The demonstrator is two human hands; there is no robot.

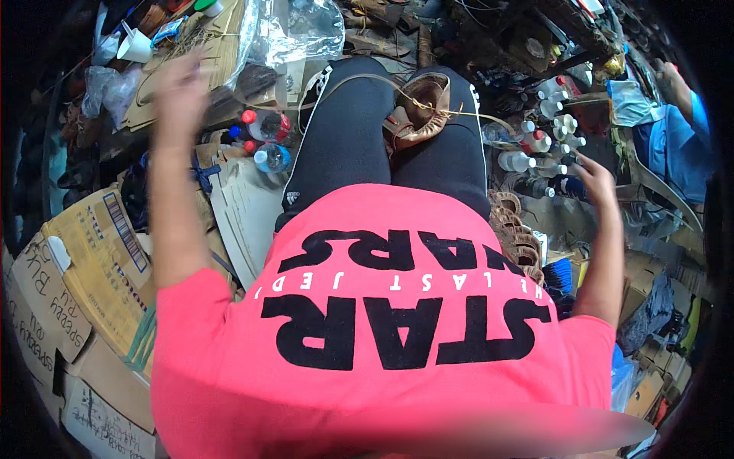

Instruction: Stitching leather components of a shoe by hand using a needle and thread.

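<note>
One brown leather shoe (419, 113) rests on the lap between two black-clad thighs; one tan cord (397, 86) runs across it. Left hand (180, 86), raised and blurred: grip indeterminable. Right hand (595, 177), half open, fingers extended, holds nothing, near several white-capped bottles (544, 131).
</note>
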